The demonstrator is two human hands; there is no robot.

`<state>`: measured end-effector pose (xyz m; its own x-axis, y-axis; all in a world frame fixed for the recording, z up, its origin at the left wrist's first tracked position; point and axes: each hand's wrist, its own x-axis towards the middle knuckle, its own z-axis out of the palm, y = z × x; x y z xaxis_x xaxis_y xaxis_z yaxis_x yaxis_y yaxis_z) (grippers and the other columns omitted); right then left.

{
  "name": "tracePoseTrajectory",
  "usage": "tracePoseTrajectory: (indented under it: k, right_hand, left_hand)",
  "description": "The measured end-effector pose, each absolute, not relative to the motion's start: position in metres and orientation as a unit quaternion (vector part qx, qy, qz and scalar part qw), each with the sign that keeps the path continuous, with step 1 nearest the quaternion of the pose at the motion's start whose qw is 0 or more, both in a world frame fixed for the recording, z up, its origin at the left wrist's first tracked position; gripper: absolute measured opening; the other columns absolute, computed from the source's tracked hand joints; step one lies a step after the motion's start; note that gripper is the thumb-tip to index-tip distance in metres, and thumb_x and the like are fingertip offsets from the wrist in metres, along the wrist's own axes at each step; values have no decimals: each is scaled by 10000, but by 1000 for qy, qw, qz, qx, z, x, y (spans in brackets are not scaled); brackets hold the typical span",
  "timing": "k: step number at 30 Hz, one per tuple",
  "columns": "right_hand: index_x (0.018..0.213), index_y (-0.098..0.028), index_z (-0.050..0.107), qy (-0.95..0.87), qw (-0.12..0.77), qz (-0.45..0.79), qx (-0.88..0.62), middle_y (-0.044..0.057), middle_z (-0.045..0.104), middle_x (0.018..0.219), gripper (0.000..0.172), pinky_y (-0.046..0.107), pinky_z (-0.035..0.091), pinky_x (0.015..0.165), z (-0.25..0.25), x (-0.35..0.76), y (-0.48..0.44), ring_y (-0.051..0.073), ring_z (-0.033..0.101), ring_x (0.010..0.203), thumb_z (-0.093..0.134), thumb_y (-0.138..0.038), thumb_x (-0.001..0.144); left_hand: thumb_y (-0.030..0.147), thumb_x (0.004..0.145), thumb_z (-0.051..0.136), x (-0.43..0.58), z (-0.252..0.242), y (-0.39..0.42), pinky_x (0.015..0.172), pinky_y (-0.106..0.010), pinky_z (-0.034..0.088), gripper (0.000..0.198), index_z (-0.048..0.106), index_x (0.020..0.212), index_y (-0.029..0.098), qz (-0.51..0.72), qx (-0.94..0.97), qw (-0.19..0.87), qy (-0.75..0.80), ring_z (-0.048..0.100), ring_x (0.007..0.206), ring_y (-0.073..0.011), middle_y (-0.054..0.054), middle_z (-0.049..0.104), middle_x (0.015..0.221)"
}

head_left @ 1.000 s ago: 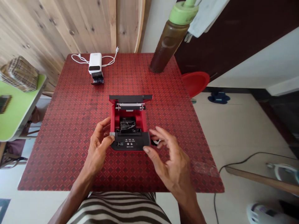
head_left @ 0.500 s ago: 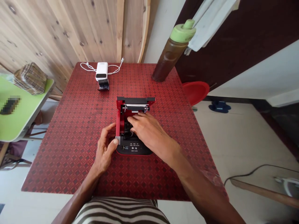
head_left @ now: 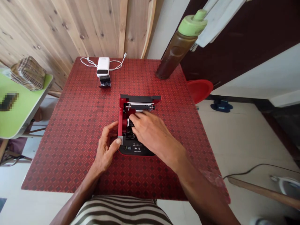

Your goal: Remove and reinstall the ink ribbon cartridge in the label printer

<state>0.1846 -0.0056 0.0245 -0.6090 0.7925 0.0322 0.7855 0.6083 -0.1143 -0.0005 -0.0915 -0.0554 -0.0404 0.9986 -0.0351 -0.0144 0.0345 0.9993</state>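
A red and black label printer (head_left: 137,149) sits on the table in front of me with its lid (head_left: 140,99) raised at the back. My left hand (head_left: 106,147) holds the printer's left wall, the thumb on a grey piece at the front left corner. Inside the open bay, my right hand (head_left: 152,128) has its fingers closed around a small black roll (head_left: 129,122) with a white ring at its end. Much of the roll is hidden behind that hand. A dark coiled strand (head_left: 130,135) shows in the bay just in front of the roll.
On the patterned red table (head_left: 77,125) lie a white power bank (head_left: 103,65) with a white cable and a crumpled black piece (head_left: 105,81). A tall brown bottle (head_left: 175,47) with a green cap stands at the back right. A green table (head_left: 21,115) is off to the left.
The roll's white ring end now shows at my right fingertips inside the printer bay. My left hand keeps its hold. The view has shifted slightly.
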Motion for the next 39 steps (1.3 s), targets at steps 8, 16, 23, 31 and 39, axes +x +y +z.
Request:
tracePoseTrajectory:
  k: [8,16,23,31,39]
  right_hand:
    - [1132,-220,768,-854,264,38,-446,82,855,1087,125,401,638,877,40,228,-37,261,790,990,735,-135,1046]
    - [996,-262,642,-451,585,196,-644,3,729,891,386,384,591,712,-24,296,-11,209,696,747,824,-567,846]
    - [932,-270,646,-520,467,228,-678,3,737,809,343,413,549,750,-73,280,0,240,701,717,855,-503,789]
    - [948,-274,712,-637,356,368,-577,20,812,933,210,392,584,802,-63,283,-5,243,745,847,842,-406,850]
    - [1153,-269,775,-646,331,401,-559,39,837,1078,278,401,616,835,-61,290,-11,242,780,923,838,-303,885]
  left_hand:
    - [624,1045,743,-2,-56,-92,973,-475,620,618,634,1539,269,500,472,514,512,786,1135,-328,-132,791,1412]
    - [600,1060,730,-5,-63,-92,980,-456,622,620,645,1566,251,509,491,486,514,790,1186,-327,-129,788,1443]
    - [582,1073,703,-7,-66,-91,979,-449,634,616,646,1572,226,510,510,464,515,803,1151,-302,-133,803,1432]
    - [568,1079,708,-6,-66,-92,989,-441,634,619,646,1589,222,510,505,471,513,797,1250,-329,-142,789,1483]
    - [567,1077,713,-7,-66,-91,983,-436,643,618,645,1586,223,508,503,475,513,799,1257,-333,-140,788,1489]
